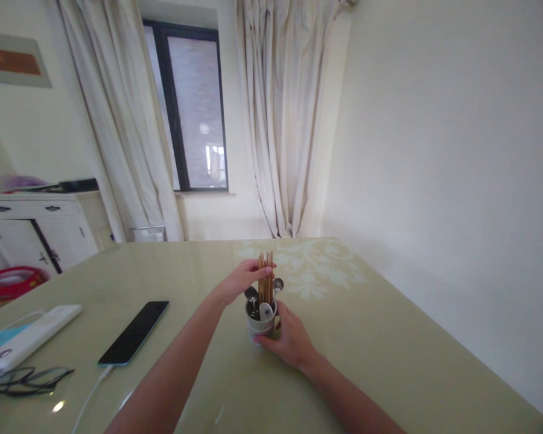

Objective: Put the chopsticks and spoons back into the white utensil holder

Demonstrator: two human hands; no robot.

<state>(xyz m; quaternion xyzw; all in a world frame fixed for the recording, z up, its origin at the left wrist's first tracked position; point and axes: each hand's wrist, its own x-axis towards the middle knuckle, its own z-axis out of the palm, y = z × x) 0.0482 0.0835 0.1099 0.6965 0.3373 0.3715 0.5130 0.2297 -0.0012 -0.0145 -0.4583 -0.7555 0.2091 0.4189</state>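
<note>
Cup (260, 329): stands upright on the desk (353, 367), a little below the middle of the view; take it as the centre of a clock, with twelve at the far edge.
Chopsticks (265, 290): a brown bundle standing in the cup, rising well above its rim.
Left hand (241, 281): comes in from seven o'clock, its fingers gripping the chopsticks near their upper ends, thumb across the front.
Right hand (294, 341): comes in from between four and five, its fingers gripping the cup's wall, thumb across the near side.
Chopstick axis: close to vertical, free ends up; which end is the thinner one is too small to tell.
Cup axis: upright, mouth facing up.
Chopstick handling: likely light, stiff and rather smooth, apt to slide against each other; a gathered hold on the upper part should suit.
Cup handling: probably rigid, perhaps breakable, and top-heavy with tall contents; best steadied low around the wall.
Dark spoon (250, 293): leans from the cup toward eleven.
Metal spoon (278, 285): leans toward one.
White spoon (266, 311): at the cup's near side, just in front of the chopsticks.
Phone (134, 334): lies flat at nine, well apart from the cup.
</note>
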